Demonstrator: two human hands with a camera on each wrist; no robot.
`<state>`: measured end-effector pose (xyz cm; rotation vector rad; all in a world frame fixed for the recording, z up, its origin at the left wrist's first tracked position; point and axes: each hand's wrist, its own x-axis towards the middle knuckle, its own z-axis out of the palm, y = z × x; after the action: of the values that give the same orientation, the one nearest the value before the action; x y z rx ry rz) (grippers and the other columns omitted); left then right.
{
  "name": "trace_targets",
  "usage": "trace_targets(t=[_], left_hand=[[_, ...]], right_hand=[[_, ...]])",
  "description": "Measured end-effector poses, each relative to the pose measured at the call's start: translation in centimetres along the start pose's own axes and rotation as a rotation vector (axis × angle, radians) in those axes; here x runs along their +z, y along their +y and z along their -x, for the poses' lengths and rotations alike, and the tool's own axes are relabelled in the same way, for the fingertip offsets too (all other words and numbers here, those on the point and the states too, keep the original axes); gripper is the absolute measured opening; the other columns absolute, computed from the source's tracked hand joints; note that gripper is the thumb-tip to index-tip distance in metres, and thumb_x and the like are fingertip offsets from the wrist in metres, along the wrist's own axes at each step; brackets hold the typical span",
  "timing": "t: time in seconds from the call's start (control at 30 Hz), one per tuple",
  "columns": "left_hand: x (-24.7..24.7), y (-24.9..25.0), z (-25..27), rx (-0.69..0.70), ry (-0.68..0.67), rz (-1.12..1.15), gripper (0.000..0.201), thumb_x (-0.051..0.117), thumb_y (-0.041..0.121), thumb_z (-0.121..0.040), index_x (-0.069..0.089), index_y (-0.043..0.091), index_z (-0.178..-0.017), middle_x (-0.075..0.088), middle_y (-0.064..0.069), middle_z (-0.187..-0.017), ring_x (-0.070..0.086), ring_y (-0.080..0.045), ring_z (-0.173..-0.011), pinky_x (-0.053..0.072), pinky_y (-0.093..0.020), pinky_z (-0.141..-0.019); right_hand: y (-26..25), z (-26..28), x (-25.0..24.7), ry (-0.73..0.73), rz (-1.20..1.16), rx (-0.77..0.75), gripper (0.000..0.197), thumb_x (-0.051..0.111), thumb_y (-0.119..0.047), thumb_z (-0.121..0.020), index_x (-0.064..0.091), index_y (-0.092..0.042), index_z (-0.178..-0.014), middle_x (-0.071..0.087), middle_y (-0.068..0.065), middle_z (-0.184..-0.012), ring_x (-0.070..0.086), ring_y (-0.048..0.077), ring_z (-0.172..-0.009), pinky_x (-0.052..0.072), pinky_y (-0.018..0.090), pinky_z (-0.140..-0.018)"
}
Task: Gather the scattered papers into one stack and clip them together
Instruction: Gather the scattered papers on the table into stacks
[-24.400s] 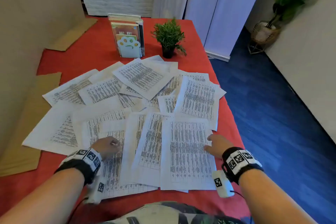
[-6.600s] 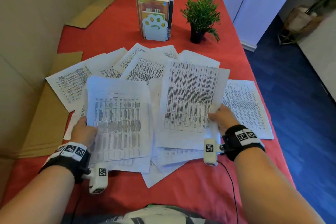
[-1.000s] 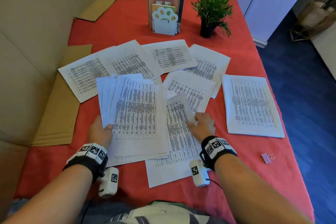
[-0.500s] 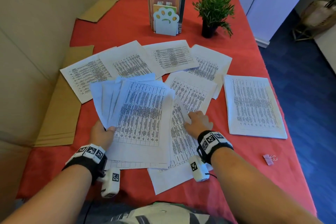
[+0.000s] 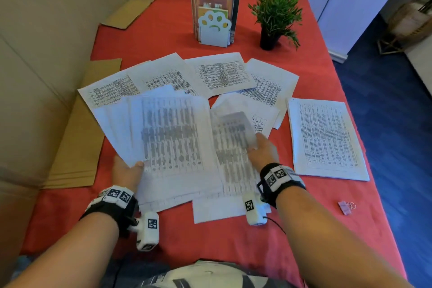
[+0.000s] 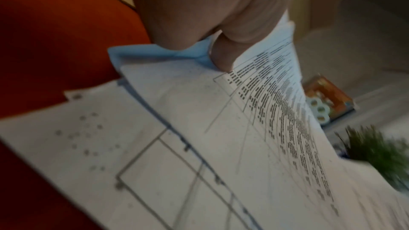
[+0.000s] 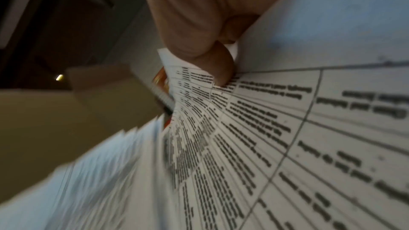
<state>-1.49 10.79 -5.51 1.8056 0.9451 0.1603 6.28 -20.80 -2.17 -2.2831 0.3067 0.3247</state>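
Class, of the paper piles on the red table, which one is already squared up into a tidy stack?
The neat stack at the right edge, beyond the right hand; the others lie fanned or overlapping.

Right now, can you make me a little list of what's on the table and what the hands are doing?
Left hand: holds a fanned bunch of papers, thumb on top
Right hand: pinches one sheet beside the bunch
Loose papers: several spread across the red table
Neat pile: lying at the right
Clip: near the right edge, untouched
Plant: at the far side
Books: standing beside the plant
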Motion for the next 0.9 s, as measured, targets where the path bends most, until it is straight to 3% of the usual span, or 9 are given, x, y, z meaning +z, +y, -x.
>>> trace_targets(t=[0.1, 0.17, 0.27, 0.43, 0.53, 0.6, 0.7, 0.83, 0.9], left_hand=[[-1.6, 0.6, -1.4, -0.009, 0.059, 0.034, 0.055, 0.058, -0.003, -0.082, 0.038, 0.009, -0.132, 0.056, -0.011, -0.126, 0.056, -0.029, -0.112, 0.044, -0.046, -0.099], [-2.5, 0.9, -1.8, -0.034, 0.097, 0.020, 0.052, 0.057, -0.002, -0.083, 0.039, 0.008, -0.130, 0.057, -0.012, -0.122, 0.056, -0.030, -0.109, 0.044, -0.045, -0.097], [-3.3, 1.0, -1.8, -0.032, 0.110, -0.038, 0.040, 0.054, -0.001, -0.084, 0.049, 0.009, -0.122, 0.061, -0.018, -0.119, 0.059, -0.037, -0.107, 0.046, -0.046, -0.091], [-2.1, 0.5, -1.8, -0.002, -0.069, 0.025, 0.046, 0.053, -0.005, -0.082, 0.055, 0.012, -0.125, 0.062, -0.017, -0.122, 0.058, -0.035, -0.110, 0.045, -0.048, -0.098], [-0.1, 1.4, -0.1, -0.068, -0.292, 0.079, 0.040, 0.055, -0.012, -0.075, 0.062, 0.009, -0.108, 0.063, -0.022, -0.110, 0.059, -0.039, -0.106, 0.045, -0.053, -0.094], [1.4, 2.0, 1.3, -0.109, -0.384, 0.108, 0.041, 0.054, -0.005, -0.062, 0.060, 0.014, -0.099, 0.062, -0.025, -0.106, 0.058, -0.043, -0.104, 0.042, -0.060, -0.096], [3.2, 2.8, 3.3, -0.199, -0.411, 0.155, 0.056, 0.052, 0.008, -0.082, 0.040, 0.015, -0.136, 0.050, -0.021, -0.133, 0.049, -0.042, -0.120, 0.038, -0.057, -0.104], [4.6, 3.6, 5.1, -0.059, -0.404, -0.025, 0.058, 0.022, 0.039, -0.101, 0.003, 0.016, -0.151, 0.016, -0.007, -0.159, 0.021, -0.028, -0.145, 0.020, -0.037, -0.113], [4.8, 3.4, 5.5, 0.038, -0.395, -0.072, 0.062, 0.030, 0.039, -0.100, 0.006, 0.014, -0.151, 0.023, -0.009, -0.157, 0.028, -0.030, -0.142, 0.025, -0.034, -0.110]], right_hand=[[0.6, -1.1, -2.9, 0.064, -0.208, 0.026, 0.068, 0.060, -0.012, -0.087, 0.028, -0.028, -0.145, 0.052, 0.003, -0.129, 0.048, 0.023, -0.127, 0.039, 0.031, -0.098], [0.7, -1.5, -4.7, 0.112, -0.261, 0.001, 0.066, 0.061, -0.011, -0.086, 0.032, -0.025, -0.144, 0.054, 0.003, -0.131, 0.050, 0.023, -0.126, 0.040, 0.028, -0.095], [1.5, -2.5, -6.3, 0.188, -0.343, 0.006, 0.034, 0.057, -0.010, -0.084, 0.056, -0.017, -0.118, 0.065, 0.005, -0.101, 0.064, 0.025, -0.094, 0.050, 0.029, -0.072], [2.1, -2.7, -6.2, 0.113, -0.650, 0.035, 0.004, 0.061, -0.020, -0.086, 0.064, -0.019, -0.089, 0.070, 0.010, -0.095, 0.068, 0.030, -0.089, 0.055, 0.053, -0.084], [2.3, -1.8, -3.5, 0.031, -0.524, 0.068, 0.023, 0.062, -0.035, -0.083, 0.063, -0.012, -0.083, 0.069, 0.020, -0.089, 0.066, 0.026, -0.079, 0.056, 0.053, -0.080], [1.9, -0.6, -2.1, -0.011, -0.382, 0.052, 0.032, 0.060, -0.039, -0.084, 0.060, -0.009, -0.074, 0.060, 0.017, -0.070, 0.056, 0.021, -0.062, 0.053, 0.039, -0.062], [1.7, 1.0, -0.7, -0.042, -0.249, 0.037, 0.045, 0.051, -0.025, -0.094, 0.032, -0.017, -0.054, 0.028, -0.002, -0.052, 0.028, 0.015, -0.046, 0.022, 0.027, -0.048], [1.9, 1.8, 1.3, 0.008, -0.122, 0.061, 0.031, 0.042, -0.029, -0.092, 0.041, -0.016, -0.064, 0.041, 0.005, -0.070, 0.042, 0.020, -0.069, 0.031, 0.030, -0.058], [2.0, 2.2, 2.0, -0.010, -0.073, 0.107, 0.028, 0.043, -0.025, -0.093, 0.053, -0.014, -0.116, 0.045, 0.010, -0.115, 0.045, 0.027, -0.108, 0.040, 0.038, -0.090]])
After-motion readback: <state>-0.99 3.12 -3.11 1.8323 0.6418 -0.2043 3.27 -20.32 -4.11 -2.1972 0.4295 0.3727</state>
